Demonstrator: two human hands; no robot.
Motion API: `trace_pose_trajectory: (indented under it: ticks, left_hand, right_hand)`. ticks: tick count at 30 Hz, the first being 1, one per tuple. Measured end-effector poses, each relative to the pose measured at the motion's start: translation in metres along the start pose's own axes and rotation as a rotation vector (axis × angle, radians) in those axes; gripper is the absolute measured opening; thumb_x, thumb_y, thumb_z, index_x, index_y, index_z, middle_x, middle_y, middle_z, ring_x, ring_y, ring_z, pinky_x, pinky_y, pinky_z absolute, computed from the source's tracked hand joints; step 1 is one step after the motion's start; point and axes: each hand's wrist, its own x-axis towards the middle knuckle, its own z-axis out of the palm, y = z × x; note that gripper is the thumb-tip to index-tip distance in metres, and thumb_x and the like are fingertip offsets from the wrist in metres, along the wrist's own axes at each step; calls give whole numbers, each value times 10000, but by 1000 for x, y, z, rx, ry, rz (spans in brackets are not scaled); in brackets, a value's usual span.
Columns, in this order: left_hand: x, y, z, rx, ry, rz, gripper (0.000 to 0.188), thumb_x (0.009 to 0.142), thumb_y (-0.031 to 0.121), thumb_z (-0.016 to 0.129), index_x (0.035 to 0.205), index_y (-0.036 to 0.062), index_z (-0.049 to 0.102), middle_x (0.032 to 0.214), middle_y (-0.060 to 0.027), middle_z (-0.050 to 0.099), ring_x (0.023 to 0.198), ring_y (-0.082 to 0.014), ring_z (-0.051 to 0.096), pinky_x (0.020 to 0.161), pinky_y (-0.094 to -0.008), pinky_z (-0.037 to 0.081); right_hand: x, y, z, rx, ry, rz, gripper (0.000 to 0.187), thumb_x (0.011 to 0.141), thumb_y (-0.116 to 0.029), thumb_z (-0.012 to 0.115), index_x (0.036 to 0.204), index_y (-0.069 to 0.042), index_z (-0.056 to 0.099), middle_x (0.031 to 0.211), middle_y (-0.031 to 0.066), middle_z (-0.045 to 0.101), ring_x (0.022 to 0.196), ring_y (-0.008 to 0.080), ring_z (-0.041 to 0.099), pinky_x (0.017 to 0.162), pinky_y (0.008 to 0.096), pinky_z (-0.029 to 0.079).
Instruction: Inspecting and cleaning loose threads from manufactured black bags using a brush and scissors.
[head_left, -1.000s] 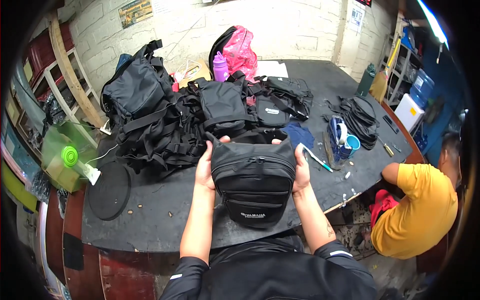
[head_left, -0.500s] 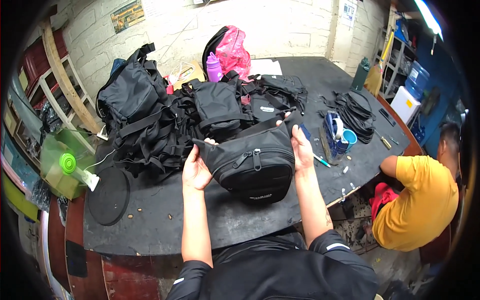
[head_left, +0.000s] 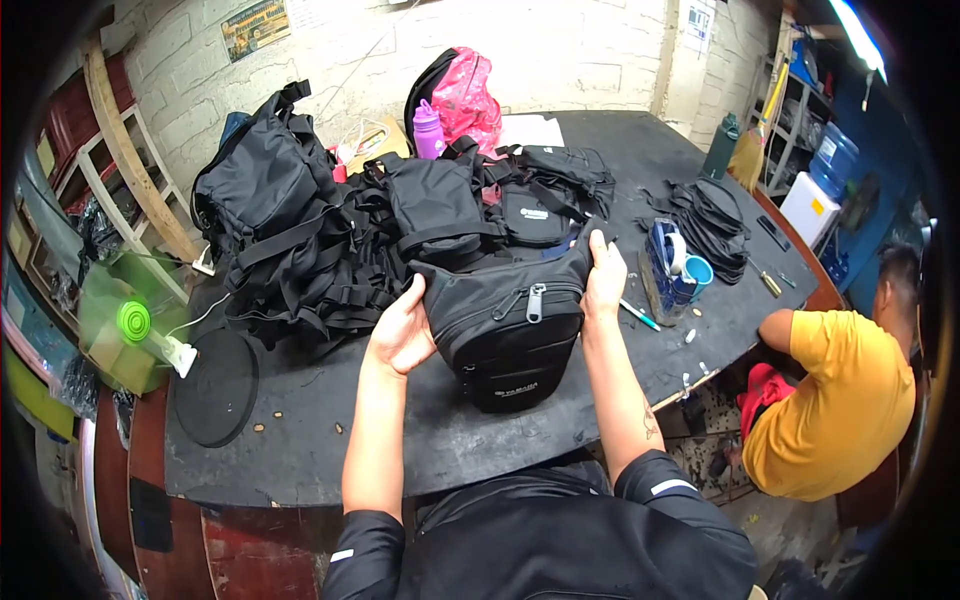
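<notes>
Between my two hands is a black waist bag (head_left: 512,345) with two zippers across its upper front and small light print low on the front. My left hand (head_left: 403,330) grips its left upper corner, thumb on the front and fingers partly hidden behind. On the other side my right hand (head_left: 603,280) is closed on the right upper corner, its thumb pointing up along the edge. The bag's bottom hangs low over the black tabletop (head_left: 300,465); whether it touches cannot be made out. Just beyond it lie more black bags (head_left: 437,205) with straps.
A large pile of black bags (head_left: 265,190) rises at left, near a green fan (head_left: 134,321). Rightward are a tape dispenser (head_left: 668,262), a blue cup (head_left: 698,270), a pen (head_left: 640,315) and a screwdriver (head_left: 770,282). A person in a yellow shirt (head_left: 840,400) sits at right.
The waist bag has been turned slightly and its top edge drawn in, so my hands are closer together. My left hand has shifted right, with its palm turned more toward the bag.
</notes>
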Motion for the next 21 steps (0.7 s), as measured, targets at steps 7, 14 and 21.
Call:
trace_pose_trajectory:
  ticks: [7,14,21]
  left_hand:
    - [14,30,-25,161,313,290,314,897,275,527,1042,8,604,1065,-105,636,1019,-237,589,926,-405,441]
    - [27,37,-92,286,234,143,262,919,320,510,847,80,586,1097,-190,609,1043,-258,579,929,-394,440]
    - [30,4,-16,104,-149,522,262,851,263,617,873,31,496,1186,-249,502,1092,-317,536,885,-383,485]
  right_hand:
    - [3,1,-20,264,-244,218,227,900,-212,552,1014,-18,590,975,92,628,891,204,609,861,353,478]
    - [34,33,-51,142,-316,943,289,906,-210,517,1104,-8,577,1064,123,627,1002,256,587,963,397,411]
    - [-12,-6,-45,731,-445,1299,180,902,-122,497,970,15,594,872,141,648,740,214,640,716,340,533]
